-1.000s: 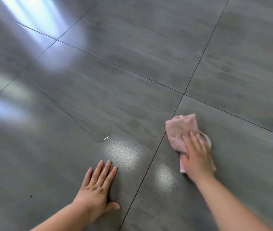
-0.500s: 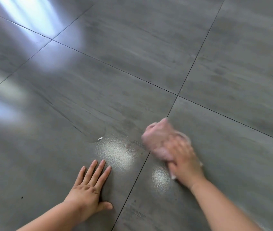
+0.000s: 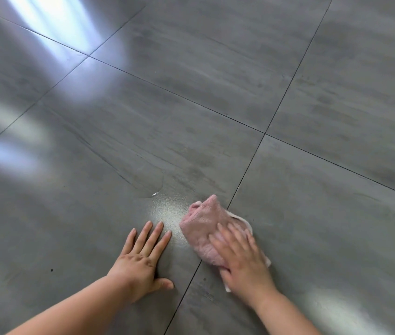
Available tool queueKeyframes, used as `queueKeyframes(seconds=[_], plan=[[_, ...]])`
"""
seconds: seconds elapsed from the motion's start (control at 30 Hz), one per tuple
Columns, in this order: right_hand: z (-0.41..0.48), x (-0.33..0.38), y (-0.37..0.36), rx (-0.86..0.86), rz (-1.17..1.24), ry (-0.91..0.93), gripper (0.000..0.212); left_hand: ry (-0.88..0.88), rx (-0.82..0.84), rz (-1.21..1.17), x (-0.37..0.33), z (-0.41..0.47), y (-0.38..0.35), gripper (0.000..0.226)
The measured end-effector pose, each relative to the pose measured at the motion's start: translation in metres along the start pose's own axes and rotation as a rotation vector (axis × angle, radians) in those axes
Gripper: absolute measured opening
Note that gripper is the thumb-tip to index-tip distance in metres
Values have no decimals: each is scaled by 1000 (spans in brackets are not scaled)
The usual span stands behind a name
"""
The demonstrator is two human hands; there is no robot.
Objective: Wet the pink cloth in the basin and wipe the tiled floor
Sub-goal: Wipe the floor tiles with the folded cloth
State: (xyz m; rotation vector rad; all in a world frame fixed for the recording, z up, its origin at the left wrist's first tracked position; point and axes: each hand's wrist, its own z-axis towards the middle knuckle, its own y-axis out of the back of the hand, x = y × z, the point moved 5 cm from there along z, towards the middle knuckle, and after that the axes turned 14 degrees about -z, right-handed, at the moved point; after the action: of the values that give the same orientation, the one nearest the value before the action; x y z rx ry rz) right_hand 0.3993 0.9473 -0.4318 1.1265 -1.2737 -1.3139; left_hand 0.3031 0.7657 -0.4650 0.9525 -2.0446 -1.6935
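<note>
The pink cloth lies bunched on the grey tiled floor, straddling a grout line. My right hand presses down on its near half, fingers spread over the fabric. Just left of the cloth, my left hand rests flat on the floor with its fingers apart and nothing in it. A wet sheen covers the tile between the two hands. The basin is not in view.
A small white speck lies at the edge of a wet streak beyond my left hand. A tiny dark spot sits on the tile at the left. Bright window glare falls across the far left tiles.
My right hand has swept the cloth left and toward me, across the grout line, close to my left hand. The left hand stays planted on the floor.
</note>
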Motion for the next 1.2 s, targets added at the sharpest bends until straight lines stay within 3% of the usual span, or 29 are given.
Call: queueKeyframes(seconds=[0.1, 0.27, 0.33, 0.37, 0.43, 0.53, 0.67, 0.77, 0.83, 0.9, 0.97, 1.03, 1.1, 1.13, 1.2], plan=[[0, -49, -1, -5, -39, -23, 59, 31, -19, 3, 3, 0, 3, 92], [-24, -130, 8, -42, 47, -753, 67, 27, -69, -17, 2, 1, 7, 103], [-25, -109, 9, -51, 74, -873, 68, 22, -51, -34, 1, 0, 8, 96], [-22, -89, 8, -53, 53, -829, 64, 24, -29, -47, 0, 0, 8, 95], [-16, -40, 1, -60, 9, -566, 51, 34, -6, -58, 0, 0, 10, 94], [-15, 13, -10, -14, 46, -202, 59, 52, 29, -59, 1, -1, 11, 95], [-16, -12, -5, -47, -39, 110, 66, 43, 135, -79, -1, -2, 16, 96], [-26, -74, 4, -69, -83, 9, 64, 81, 207, -132, -3, -4, 27, 109], [-41, -113, 13, -92, -37, -289, 65, 100, 181, -139, 2, -7, 30, 116], [-57, -132, 12, 13, -8, -583, 69, 129, 189, -186, 12, -15, 29, 114], [-60, -123, 8, 152, 64, -661, 62, 156, 178, -237, 23, -25, 30, 110], [-47, -89, 16, 140, 18, -528, 54, 202, 122, -245, 35, -35, 33, 98], [-33, -48, 11, 61, 5, -287, 72, 292, 119, -232, 47, -40, 35, 87], [-27, -29, 9, 103, 30, -202, 85, 337, 87, -225, 53, -39, 39, 87], [-20, -8, 8, 115, 64, -123, 77, 471, -29, -326, 66, -35, 51, 96]])
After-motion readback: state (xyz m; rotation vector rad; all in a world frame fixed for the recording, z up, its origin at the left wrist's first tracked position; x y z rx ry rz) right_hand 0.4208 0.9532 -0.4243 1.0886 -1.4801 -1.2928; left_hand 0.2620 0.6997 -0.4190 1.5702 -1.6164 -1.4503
